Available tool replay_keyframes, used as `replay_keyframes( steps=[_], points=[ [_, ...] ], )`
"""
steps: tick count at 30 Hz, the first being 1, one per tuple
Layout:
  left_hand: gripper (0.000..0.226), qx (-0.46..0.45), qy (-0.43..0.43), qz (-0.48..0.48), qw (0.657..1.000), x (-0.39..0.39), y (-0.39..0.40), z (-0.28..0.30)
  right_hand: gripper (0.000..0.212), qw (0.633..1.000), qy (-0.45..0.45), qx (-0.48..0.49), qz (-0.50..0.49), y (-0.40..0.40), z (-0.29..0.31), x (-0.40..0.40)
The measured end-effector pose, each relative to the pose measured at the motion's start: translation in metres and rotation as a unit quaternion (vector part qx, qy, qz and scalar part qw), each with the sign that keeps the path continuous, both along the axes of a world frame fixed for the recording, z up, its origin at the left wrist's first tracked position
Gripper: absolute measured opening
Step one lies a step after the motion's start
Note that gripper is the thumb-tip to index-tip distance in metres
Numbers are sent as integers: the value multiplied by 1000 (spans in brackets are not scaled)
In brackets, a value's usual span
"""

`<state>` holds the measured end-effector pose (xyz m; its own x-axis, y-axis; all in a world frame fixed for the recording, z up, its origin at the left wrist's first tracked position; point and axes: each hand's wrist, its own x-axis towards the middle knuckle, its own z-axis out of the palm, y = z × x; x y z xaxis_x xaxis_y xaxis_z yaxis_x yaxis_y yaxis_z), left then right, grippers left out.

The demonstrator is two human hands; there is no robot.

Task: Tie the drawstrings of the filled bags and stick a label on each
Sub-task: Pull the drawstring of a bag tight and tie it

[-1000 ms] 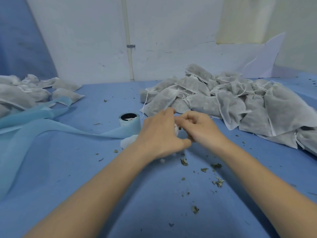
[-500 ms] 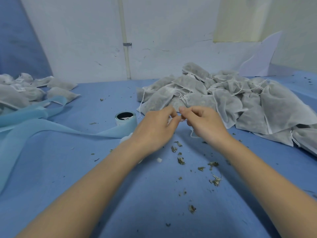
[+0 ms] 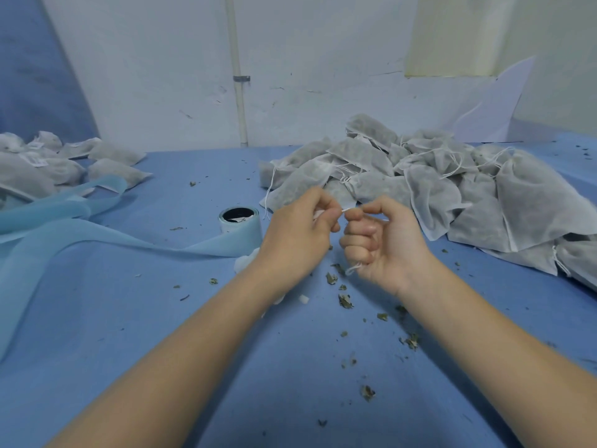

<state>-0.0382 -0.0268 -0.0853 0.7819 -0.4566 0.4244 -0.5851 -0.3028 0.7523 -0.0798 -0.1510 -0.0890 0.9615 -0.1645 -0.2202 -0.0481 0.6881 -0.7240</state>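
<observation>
My left hand [image 3: 295,236] and my right hand [image 3: 384,244] are raised together over the middle of the blue table [image 3: 290,367]. Between their fingertips a short white drawstring [image 3: 347,209] is stretched taut; both hands pinch it. Another bit of white string [image 3: 352,270] hangs below my right fist. The bag it belongs to is mostly hidden under my left hand; white fabric [image 3: 244,260] shows at its left edge. A big pile of grey filled bags [image 3: 436,189] with loose strings lies at the right.
A roll of labels [image 3: 239,221] on pale blue backing stands left of my hands, its long strip [image 3: 64,231] trailing away to the left. Labelled bags [image 3: 48,163] lie at the far left. Dried herb crumbs [image 3: 345,300] litter the cloth. A white wall is behind.
My hands have lifted off the table and drawn slightly apart, stretching the string between them. My right hand has turned palm up into a fist.
</observation>
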Motion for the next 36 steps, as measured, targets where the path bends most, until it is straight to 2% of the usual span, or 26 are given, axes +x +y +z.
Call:
replay_keyframes(
  steps=[2, 3, 9, 12, 18, 20, 26, 31, 34, 36],
  points=[
    [19, -12, 12, 13, 1000, 0, 0, 0, 13, 998, -35, 38, -19, 6, 0, -2],
    [18, -15, 11, 20, 1000, -1, 0, -1, 12, 997, -51, 52, -30, 9, -1, -2],
    [13, -34, 35, 62, 997, -5, 0, -2, 36, 994, -91, 48, -25, 19, -6, -3],
    [8, -43, 65, 65, 995, -5, 1, -3, 39, 996, -94, 7, -1, 21, -7, -2],
    [4, -93, 69, 98, 988, -3, 2, -5, 49, 989, -94, -91, 63, 23, -8, 0],
    [12, -113, 57, 114, 985, -4, 2, -7, 50, 987, -98, -105, 72, 23, -7, 0],
    [8, -108, 38, 116, 987, -6, 5, -5, 50, 986, -110, -100, 74, 20, -9, 1],
    [19, -54, 52, 100, 992, -4, 5, -3, 51, 973, -98, -201, 55, 17, -9, 0],
    [15, -51, 52, 104, 992, -5, 5, -3, 52, 929, -80, -360, 22, 16, -9, -4],
    [17, -43, 46, 117, 991, -5, 5, -4, 51, 899, -75, -432, 7, 16, -8, -6]
  ],
)
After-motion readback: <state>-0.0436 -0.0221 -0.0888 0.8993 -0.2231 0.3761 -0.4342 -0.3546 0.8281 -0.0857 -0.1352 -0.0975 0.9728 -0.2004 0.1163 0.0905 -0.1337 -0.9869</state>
